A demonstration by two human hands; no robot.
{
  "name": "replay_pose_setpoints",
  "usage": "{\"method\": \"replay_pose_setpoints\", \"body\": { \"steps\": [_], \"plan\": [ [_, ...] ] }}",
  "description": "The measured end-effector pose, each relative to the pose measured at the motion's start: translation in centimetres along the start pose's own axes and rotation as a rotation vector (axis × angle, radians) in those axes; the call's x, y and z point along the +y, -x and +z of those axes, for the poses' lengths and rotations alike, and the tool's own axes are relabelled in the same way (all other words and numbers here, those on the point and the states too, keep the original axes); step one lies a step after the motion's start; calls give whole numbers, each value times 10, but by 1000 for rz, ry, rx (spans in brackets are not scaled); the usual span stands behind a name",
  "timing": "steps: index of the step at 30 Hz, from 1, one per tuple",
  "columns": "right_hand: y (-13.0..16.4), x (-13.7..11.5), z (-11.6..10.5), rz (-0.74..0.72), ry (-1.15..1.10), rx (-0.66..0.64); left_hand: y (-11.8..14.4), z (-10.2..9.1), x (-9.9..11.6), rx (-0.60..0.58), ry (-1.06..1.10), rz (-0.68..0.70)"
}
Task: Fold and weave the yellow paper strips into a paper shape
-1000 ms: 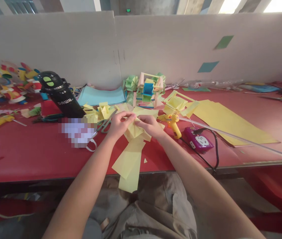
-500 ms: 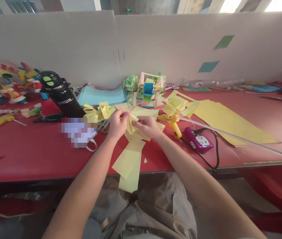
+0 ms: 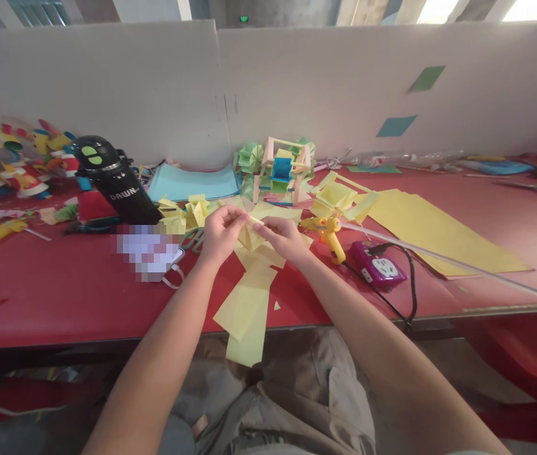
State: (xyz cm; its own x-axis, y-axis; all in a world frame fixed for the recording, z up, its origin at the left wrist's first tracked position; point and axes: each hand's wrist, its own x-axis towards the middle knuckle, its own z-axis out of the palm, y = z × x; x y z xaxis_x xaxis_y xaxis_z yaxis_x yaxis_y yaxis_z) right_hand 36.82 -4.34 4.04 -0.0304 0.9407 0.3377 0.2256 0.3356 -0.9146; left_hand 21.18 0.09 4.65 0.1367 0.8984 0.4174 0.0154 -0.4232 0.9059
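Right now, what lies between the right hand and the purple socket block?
The head view shows the yellow glue gun between the right hand and purple socket block, plus a yellow paper corner beside the hand.

Surface (image 3: pixel 83 297), red; bearing black bottle (image 3: pixel 121 186), blue sheets (image 3: pixel 195 183), yellow glue gun (image 3: pixel 329 239), purple power socket (image 3: pixel 378 265), yellow sheets (image 3: pixel 439 237), pale-yellow strips (image 3: pixel 245 309).

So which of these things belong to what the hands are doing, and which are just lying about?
Likely part of it: folded paper, pinched by left hand and right hand; perhaps the yellow strips nearer the person.

Seemingly just lying about: black bottle, blue sheets, toy figures.
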Motion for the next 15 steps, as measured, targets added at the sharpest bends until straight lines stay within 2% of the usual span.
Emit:
{"method": "replay_pose_setpoints", "body": {
  "steps": [8, 15],
  "plan": [
    [-2, 9, -3, -44, -16, 30, 2, -2, 6, -102, -86, 12],
    [-1, 7, 0, -103, 226, 102, -1, -4, -2, -74, -151, 16]
  ]
}}
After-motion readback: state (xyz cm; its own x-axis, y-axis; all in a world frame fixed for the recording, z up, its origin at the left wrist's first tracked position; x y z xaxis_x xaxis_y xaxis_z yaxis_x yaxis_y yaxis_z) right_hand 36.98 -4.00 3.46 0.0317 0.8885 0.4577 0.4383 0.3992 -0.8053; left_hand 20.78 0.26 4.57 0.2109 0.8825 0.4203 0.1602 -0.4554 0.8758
